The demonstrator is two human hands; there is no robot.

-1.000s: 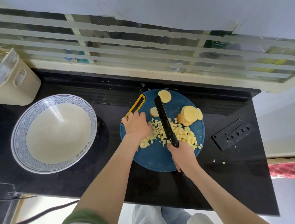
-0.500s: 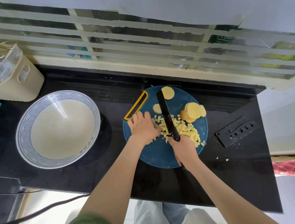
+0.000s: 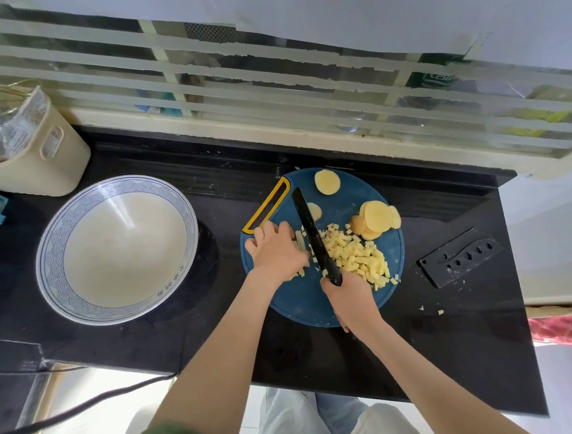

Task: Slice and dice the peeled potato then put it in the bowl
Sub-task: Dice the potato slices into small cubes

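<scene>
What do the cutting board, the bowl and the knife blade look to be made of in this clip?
Cutting board: likely plastic, matte blue with a moulded yellow handle loop. Bowl: probably glazed ceramic or melamine, glossy cream inside with a printed blue wave rim; the shine fits either. Knife: matte black blade, perhaps coated steel or ceramic; it cannot be told which.

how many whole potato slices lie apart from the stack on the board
2: one slice at the far edge of the board, one partly hidden behind the knife. The stack holds more.

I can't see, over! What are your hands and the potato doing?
Right hand grips knife. Left hand steadies strips. Dice on board; bowl empty. Nothing blocking.
</scene>
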